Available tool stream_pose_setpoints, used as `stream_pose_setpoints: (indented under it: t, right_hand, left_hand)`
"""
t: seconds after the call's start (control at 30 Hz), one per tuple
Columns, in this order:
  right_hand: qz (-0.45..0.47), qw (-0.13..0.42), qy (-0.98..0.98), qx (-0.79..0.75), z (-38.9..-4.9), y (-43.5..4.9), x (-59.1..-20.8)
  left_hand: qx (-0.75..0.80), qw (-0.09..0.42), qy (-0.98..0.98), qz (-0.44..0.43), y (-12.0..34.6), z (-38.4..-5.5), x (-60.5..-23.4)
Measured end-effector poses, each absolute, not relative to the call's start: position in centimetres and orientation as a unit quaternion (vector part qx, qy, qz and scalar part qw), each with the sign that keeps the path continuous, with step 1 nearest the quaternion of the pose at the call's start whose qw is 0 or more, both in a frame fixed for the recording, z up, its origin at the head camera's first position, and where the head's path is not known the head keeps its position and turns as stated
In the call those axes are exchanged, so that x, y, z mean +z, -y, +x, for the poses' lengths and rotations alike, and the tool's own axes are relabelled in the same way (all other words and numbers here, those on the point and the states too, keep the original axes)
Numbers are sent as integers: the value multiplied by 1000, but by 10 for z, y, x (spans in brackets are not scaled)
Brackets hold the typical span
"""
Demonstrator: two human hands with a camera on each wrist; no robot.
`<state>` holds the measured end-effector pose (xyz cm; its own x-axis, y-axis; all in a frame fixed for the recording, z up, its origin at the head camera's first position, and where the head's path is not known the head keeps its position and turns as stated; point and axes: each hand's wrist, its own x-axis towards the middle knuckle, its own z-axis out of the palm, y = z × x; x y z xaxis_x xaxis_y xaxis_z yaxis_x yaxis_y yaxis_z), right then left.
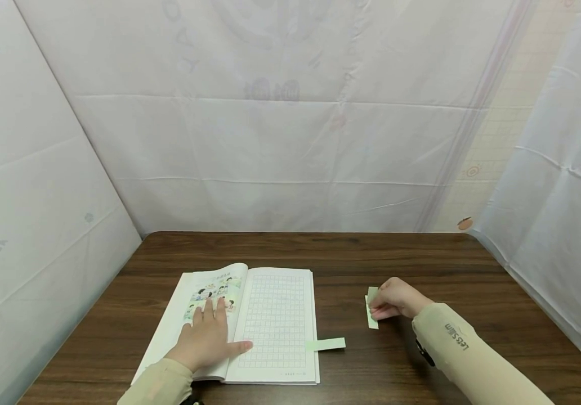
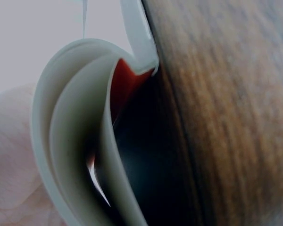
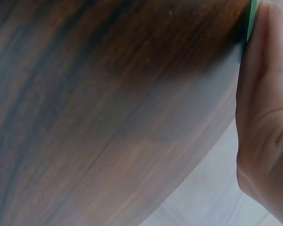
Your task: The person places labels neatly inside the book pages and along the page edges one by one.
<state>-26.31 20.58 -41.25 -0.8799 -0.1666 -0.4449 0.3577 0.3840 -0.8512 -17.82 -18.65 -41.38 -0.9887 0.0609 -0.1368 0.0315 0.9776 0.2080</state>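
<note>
An open workbook lies on the table, a picture page on the left and a printed grid on the right. My left hand rests spread on the picture page, its thumb reaching over the fold onto the grid page. A pale green sticky strip sticks out from the grid page's right edge. To the right, my right hand pinches at a green sticky strip, with a second green end showing beyond the fingers. The right wrist view shows green paper at the fingertips.
The dark wood table reaches back to a white hanging cloth, with more cloth at both sides. The left wrist view shows the workbook's curled pages bulging near the spine, beside the table surface.
</note>
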Motion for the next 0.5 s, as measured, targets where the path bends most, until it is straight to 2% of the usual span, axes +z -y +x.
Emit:
stream_pose_setpoints:
  t: [0.5]
  right_hand:
    - [49,233,-781,-577,-256,-205,-411]
  left_hand:
    - [104,68,-992,24,186,-178,-414]
